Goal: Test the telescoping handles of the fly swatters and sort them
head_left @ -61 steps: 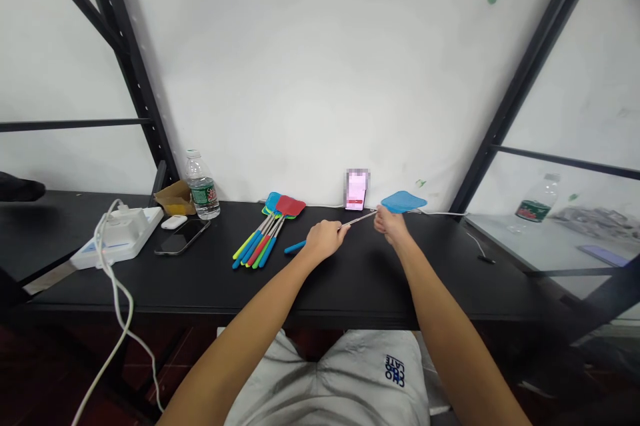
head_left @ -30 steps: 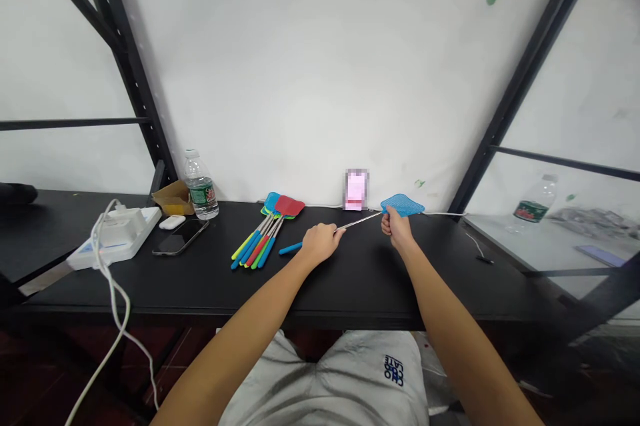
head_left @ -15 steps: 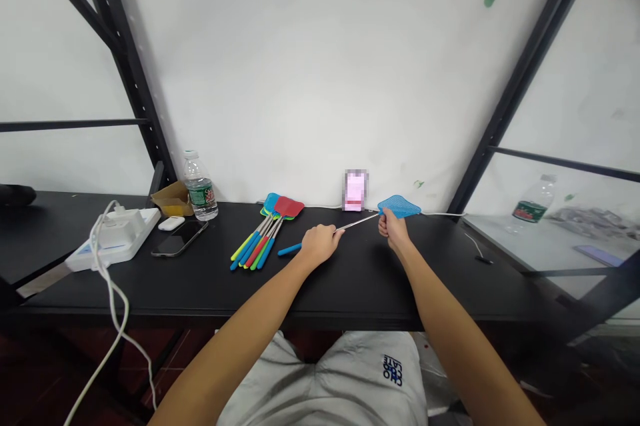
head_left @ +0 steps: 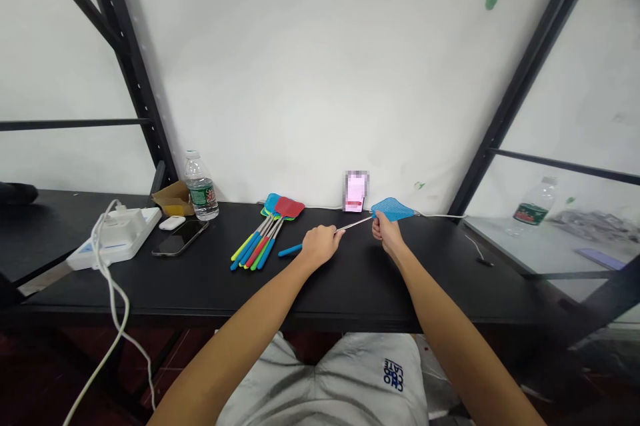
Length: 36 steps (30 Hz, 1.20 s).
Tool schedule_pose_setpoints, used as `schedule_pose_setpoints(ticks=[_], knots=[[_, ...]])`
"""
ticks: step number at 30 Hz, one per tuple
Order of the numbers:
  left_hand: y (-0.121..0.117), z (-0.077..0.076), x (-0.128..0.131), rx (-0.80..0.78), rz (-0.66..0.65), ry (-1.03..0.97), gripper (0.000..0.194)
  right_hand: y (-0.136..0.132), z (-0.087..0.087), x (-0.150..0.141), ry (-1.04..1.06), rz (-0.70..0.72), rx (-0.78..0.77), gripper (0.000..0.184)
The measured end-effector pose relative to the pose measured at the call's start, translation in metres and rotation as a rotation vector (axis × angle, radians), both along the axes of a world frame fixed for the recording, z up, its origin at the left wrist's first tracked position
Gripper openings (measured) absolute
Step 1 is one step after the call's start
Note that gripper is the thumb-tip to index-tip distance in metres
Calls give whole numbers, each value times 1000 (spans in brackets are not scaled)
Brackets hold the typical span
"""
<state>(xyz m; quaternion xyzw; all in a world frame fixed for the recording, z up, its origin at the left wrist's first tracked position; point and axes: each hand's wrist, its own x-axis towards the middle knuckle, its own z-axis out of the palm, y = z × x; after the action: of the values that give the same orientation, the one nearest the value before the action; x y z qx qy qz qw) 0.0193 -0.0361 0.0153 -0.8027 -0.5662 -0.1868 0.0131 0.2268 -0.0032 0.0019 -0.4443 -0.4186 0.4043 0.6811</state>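
A blue fly swatter with a thin metal rod and a blue grip is held in both hands over the black table. My left hand is closed round it where the grip meets the rod; the grip's end sticks out to the left. My right hand pinches the swatter at the base of its mesh head, thumb on top. The bare rod shows between the hands, sloping up to the right. Left of my hands lies a fanned pile of fly swatters with red, blue, green and yellow parts.
A phone leans on the wall behind. At left are a water bottle, a small cardboard box, a white case, a dark phone and a white power strip with cables. A short cable lies at right.
My right hand first slid right to the mesh head's base, then came back left with the head, so the rod between my hands is shorter. My left hand has hardly moved.
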Motion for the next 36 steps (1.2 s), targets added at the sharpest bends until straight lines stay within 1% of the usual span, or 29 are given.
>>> schedule_pose_setpoints(ticks=[6, 11, 17, 36], knots=[[-3, 3, 2, -21, 22, -11, 53, -2, -3, -12, -25, 37, 8, 37], [-3, 2, 4, 8, 11, -15, 54, -3, -6, -25, -32, 82, -15, 39], [-1, 0, 3, 21, 2, -14, 55, -6, -7, -33, -15, 84, -8, 41], [-3, 1, 3, 20, 15, -9, 58, -13, -5, -50, 8, 65, -4, 42]])
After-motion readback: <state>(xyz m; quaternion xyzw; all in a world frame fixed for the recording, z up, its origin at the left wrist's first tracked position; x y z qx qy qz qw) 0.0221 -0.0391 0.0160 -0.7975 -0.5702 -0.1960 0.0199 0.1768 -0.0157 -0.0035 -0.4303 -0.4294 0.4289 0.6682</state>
